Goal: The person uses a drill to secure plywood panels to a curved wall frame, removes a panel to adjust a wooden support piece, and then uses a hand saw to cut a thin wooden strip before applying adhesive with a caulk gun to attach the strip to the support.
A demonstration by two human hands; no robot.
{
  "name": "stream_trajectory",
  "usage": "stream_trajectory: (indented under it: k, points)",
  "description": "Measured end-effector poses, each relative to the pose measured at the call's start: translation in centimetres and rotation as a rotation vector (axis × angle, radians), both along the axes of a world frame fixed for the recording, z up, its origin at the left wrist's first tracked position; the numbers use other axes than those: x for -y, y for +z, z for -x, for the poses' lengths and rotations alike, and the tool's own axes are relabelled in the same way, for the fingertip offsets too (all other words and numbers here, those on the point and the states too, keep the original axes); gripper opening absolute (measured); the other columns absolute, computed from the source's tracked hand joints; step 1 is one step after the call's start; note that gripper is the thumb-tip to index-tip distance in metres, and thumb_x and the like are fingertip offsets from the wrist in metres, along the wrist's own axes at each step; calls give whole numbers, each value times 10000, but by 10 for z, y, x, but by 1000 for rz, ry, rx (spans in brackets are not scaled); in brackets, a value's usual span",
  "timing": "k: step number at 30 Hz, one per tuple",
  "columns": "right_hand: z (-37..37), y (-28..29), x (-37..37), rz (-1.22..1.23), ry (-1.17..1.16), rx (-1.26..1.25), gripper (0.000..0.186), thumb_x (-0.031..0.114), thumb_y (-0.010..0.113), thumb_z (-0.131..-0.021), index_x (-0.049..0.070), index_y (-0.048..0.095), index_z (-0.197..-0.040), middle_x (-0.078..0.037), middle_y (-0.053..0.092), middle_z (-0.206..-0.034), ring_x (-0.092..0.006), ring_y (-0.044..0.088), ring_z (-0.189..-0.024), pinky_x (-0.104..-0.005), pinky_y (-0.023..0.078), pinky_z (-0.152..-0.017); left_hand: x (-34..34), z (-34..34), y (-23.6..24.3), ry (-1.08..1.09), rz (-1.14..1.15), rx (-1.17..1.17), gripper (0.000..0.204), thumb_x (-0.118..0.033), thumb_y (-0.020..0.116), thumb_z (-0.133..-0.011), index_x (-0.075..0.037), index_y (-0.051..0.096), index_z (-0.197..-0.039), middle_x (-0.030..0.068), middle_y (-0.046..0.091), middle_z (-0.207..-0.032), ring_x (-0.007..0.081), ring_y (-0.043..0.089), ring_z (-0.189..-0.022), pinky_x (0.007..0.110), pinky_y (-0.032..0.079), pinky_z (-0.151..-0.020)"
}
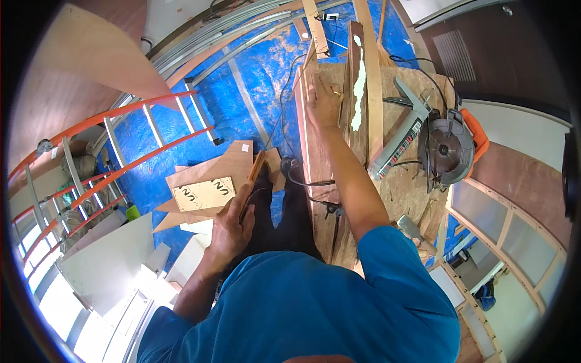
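Note:
My left hand (231,228) is closed round a slim orange-brown wooden handle or strip (256,166), held above the floor. A thin dark line runs on from its far end; whether it is a blade or a cord behind it I cannot tell. My right hand (325,106) reaches forward over the workbench (399,202) and grips a narrow wooden board (311,65) near the bench's left edge. Its fingertips are partly hidden. Just right of that hand lies a long dark board (357,36) with a pale green-white streak, beside a lighter plank (374,78).
A caulking gun (396,145) and a circular saw (449,145) with its blade showing lie on the bench's right. Cords (302,181) trail over its left edge. Plywood offcuts (206,192) lie on blue sheeting (254,78). An orange ladder (115,166) stands at left.

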State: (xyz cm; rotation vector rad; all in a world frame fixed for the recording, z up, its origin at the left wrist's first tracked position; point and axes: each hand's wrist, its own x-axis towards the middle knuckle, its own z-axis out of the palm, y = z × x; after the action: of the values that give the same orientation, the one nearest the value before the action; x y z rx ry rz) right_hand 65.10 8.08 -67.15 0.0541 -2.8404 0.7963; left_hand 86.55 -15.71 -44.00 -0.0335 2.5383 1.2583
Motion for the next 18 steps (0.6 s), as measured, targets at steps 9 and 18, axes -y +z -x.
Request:
stream_trajectory:
  k: [9, 18]
  points:
    - [-1, 6, 5, 57, 9, -89, 452, 171, 623, -949, 104, 641, -1396, -143, 648, -1396, -385, 600, -1121, -507, 400, -1029, -83, 201, -91, 19, -4, -135, 626, -123, 569, -951, -205, 415, -1552, 332, 683, -955, 539, 650, -881, 614, 498, -800]
    - [2, 7, 3, -17, 12, -52, 455, 154, 607, -921, 129, 676, -1371, -77, 629, -1446, -303, 571, -1111, -451, 368, -1016, -20, 56, 1, -41, -40, -103, 688, 3, 557, -960, -207, 390, -1593, 333, 666, -1148, 493, 686, -976, 549, 536, -818]
